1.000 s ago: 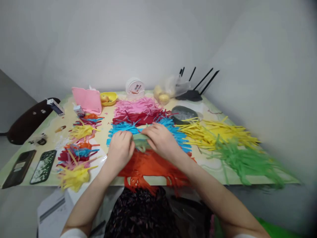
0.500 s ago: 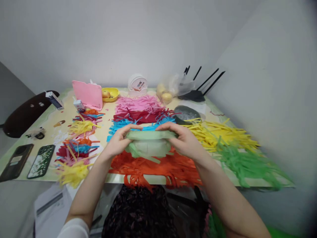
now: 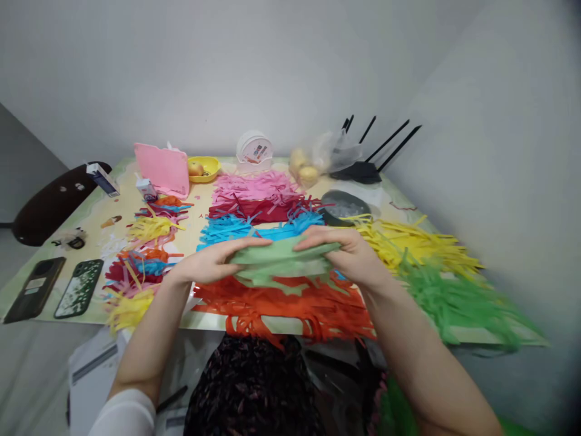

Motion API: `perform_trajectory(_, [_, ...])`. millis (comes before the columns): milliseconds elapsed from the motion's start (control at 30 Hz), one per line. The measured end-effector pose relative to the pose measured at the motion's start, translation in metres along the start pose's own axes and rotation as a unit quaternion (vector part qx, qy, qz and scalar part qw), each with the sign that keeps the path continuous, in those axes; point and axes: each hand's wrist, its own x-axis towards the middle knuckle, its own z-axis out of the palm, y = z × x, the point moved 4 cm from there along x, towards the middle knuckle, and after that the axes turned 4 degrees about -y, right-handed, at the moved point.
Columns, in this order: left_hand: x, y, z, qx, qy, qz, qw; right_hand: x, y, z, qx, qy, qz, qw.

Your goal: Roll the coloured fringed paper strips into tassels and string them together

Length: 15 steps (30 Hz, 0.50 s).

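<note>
Between my two hands is a piece of light green tissue paper (image 3: 284,260), folded and somewhat blurred, with loose cut strips at its lower edge. My left hand (image 3: 215,257) pinches its left end, thumb below and fingers on top. At the other end, my right hand (image 3: 345,251) grips it the same way. Directly beneath lies orange fringed tissue paper (image 3: 281,306), part of it hanging over the table's front edge. Just beyond my hands are blue fringed paper (image 3: 227,230), dark red fringed paper (image 3: 261,210) and pink fringed paper (image 3: 256,186).
Yellow fringe (image 3: 422,242) and green fringe (image 3: 449,297) cover the right side. Multicoloured tassels (image 3: 140,266), two phones (image 3: 36,287) and a pink tablet case (image 3: 162,171) occupy the left. Behind stand a yellow bowl (image 3: 211,169), a bagged fruit (image 3: 308,175) and a black router (image 3: 358,172).
The light green paper has gone from a flat, level band to a more crumpled, tilted shape. My right hand has shifted slightly right, and the view has moved a little.
</note>
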Motion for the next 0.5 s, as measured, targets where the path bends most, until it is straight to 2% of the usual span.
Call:
perform_trajectory(100, [0.004,-0.005,-0.002,-0.059,-0.051,-0.003,0.997,0.003,-0.011,-0.009,-0.035,-0.035,-0.024,0.998])
perform_trajectory(233, [0.03,-0.004,0.004,-0.167,-0.014,-0.02,0.986,0.005,-0.028,-0.011,-0.099,-0.091,-0.049,0.99])
perform_trajectory(367, [0.052,0.005,0.017,-0.134,-0.037,-0.066,0.988,0.002,-0.035,-0.011,-0.165,-0.128,-0.046,0.977])
perform_trajectory(500, [0.056,0.011,0.016,-0.113,-0.033,-0.07,0.991,-0.005,-0.033,-0.022,-0.19,-0.157,-0.057,0.967])
